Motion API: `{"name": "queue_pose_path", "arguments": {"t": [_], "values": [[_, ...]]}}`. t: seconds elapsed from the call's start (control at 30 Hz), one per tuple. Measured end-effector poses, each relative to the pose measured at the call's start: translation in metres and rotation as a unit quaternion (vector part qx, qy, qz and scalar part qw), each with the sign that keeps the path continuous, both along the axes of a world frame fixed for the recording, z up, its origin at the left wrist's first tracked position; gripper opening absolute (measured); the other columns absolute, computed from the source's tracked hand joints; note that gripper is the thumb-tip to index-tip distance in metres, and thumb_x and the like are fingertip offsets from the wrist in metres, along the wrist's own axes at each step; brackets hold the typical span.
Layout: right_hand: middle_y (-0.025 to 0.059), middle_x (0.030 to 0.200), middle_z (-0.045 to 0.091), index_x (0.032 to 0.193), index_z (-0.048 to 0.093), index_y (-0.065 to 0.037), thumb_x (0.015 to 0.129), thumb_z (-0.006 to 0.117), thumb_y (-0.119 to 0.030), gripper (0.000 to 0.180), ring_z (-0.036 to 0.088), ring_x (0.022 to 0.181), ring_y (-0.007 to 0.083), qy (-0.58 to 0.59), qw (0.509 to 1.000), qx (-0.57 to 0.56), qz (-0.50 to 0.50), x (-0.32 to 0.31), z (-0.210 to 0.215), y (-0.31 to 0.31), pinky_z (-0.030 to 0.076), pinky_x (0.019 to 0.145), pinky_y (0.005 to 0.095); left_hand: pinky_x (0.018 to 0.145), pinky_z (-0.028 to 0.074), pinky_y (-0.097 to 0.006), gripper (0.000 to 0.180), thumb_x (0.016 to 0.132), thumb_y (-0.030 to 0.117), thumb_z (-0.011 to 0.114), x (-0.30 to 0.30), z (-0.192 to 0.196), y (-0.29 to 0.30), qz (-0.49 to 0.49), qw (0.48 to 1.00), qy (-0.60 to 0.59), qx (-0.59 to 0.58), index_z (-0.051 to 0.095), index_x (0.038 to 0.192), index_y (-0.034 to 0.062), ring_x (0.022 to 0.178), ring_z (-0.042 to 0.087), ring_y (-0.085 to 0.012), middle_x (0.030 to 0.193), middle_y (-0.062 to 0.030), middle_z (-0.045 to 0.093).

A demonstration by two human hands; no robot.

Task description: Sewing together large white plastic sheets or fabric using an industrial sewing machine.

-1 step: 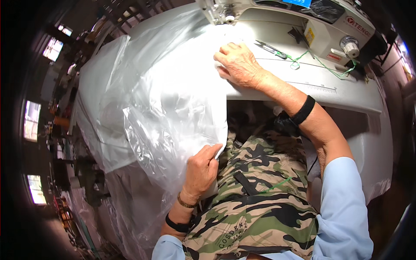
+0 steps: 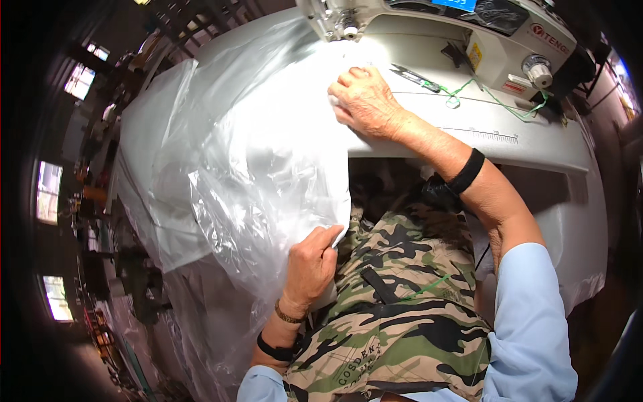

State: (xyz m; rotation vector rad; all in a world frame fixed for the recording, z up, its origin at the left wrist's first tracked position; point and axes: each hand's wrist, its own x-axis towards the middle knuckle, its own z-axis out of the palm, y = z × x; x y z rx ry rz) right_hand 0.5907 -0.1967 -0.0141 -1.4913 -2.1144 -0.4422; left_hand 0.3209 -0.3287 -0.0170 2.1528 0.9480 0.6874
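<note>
A large sheet of translucent white plastic point(image 2: 268, 194) covers the left of the sewing table and hangs over its front edge. My left hand point(image 2: 312, 262) pinches its right edge near my lap, thumb and fingers closed. Farther up that edge, beside the sewing machine's needle area point(image 2: 349, 30), my right hand point(image 2: 365, 100) has its fingers curled together on the sheet by the table's front. Strong light there washes out the sheet's detail. Thread snips point(image 2: 416, 78) with a green cord point(image 2: 462, 94) lie right of my right hand.
The sewing machine point(image 2: 495, 47) spans the table's far side, with a round knob point(image 2: 537, 70) at its right. A ruler scale point(image 2: 492, 136) runs along the table's front. Camouflage cloth point(image 2: 402, 301) covers my lap. Cluttered shop space and windows point(image 2: 48, 192) lie at left.
</note>
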Motion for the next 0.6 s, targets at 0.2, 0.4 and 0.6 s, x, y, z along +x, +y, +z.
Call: {"name": "queue_pose_path", "arguments": {"t": [0.2,0.4,0.6], "values": [[0.0105,0.098,0.06,0.099,0.06,-0.006,0.086,0.062,-0.024,0.022,0.059,0.099,0.0265,0.02,0.997,-0.071,-0.015,0.002,-0.003,0.002,0.039,0.092,0.043,0.061,0.046,-0.039,0.031,0.079,-0.001,0.048,0.006,-0.006,0.015,-0.02,1.0,0.001,0.015,0.068,0.102,-0.0005,0.065,0.056,-0.0339,0.075,-0.0175,0.055],[0.0176,0.121,0.06,0.119,0.054,0.0,0.091,0.058,-0.028,0.04,0.057,0.112,0.0322,0.082,0.99,-0.111,0.011,0.004,-0.001,0.003,0.037,0.095,0.0451,0.059,0.044,-0.037,0.03,0.078,-0.002,0.047,0.021,0.0,0.049,-0.014,0.998,-0.01,0.066,0.069,0.099,-0.001,0.062,0.055,-0.0324,0.071,-0.017,0.052],[0.0232,0.135,0.053,0.131,0.049,0.003,0.093,0.056,-0.029,0.05,0.052,0.122,0.0339,0.104,0.989,-0.108,0.012,0.003,-0.002,0.005,0.034,0.103,0.0447,0.059,0.045,-0.038,0.026,0.08,-0.002,0.046,0.05,0.015,0.089,-0.017,0.993,-0.02,0.118,0.069,0.093,-0.0031,0.062,0.057,-0.0328,0.071,-0.0185,0.056]]}}
